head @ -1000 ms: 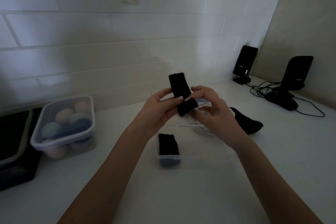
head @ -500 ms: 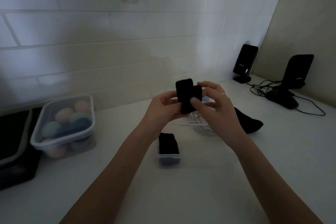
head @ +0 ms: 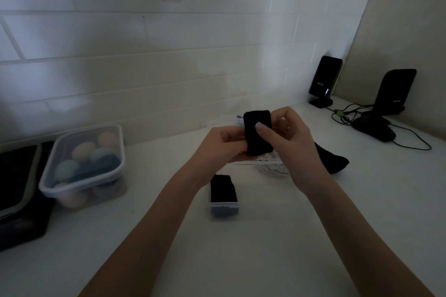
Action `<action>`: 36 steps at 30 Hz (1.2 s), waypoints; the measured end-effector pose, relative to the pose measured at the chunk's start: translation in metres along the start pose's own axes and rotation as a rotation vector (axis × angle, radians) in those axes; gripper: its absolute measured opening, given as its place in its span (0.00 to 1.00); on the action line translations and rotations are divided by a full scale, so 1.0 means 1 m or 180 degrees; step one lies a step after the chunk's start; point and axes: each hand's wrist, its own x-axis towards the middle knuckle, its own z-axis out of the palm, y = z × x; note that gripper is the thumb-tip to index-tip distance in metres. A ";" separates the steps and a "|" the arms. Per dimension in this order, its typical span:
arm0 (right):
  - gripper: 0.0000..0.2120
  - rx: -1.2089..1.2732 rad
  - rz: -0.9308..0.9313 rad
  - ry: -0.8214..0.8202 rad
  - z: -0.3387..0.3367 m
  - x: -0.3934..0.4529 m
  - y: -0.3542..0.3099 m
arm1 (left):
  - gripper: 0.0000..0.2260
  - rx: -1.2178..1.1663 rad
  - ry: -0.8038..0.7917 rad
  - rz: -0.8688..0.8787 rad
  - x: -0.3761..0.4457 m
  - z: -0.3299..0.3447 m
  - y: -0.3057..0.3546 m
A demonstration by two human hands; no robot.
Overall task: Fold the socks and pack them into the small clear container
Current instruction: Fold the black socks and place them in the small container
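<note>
A folded black sock [head: 256,138] is held upright above the counter between both hands. My left hand [head: 220,144] grips its left edge. My right hand [head: 288,142] pinches it, with the thumb pressed on the front. Below, a small clear container [head: 224,206] sits on the white counter with another folded black sock [head: 223,188] inside. A loose black sock [head: 331,160] lies on the counter behind my right wrist, partly hidden.
A lidded clear box of pastel egg shapes [head: 84,164] stands at the left, beside a dark case [head: 17,190]. Two black stands [head: 324,79] [head: 393,91], a mouse [head: 372,129] and cables sit at the back right. A clear lid and plastic [head: 272,167] lie under my hands.
The sock's upright end has been folded down into a compact block, and both hands have closed round it. The container and loose sock have not moved.
</note>
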 end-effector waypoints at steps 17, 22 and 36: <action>0.05 0.0058 0.0074 0.0062 -0.002 -0.001 -0.004 | 0.07 0.0512 -0.0199 -0.0004 -0.008 0.002 0.011; 0.05 -0.0114 0.0170 -0.0058 -0.005 -0.002 -0.002 | 0.03 0.1282 0.0078 0.0208 -0.015 -0.008 0.018; 0.08 -0.2046 0.0867 -0.0742 0.003 -0.027 0.015 | 0.09 0.5026 -0.0231 0.0602 -0.049 -0.025 0.026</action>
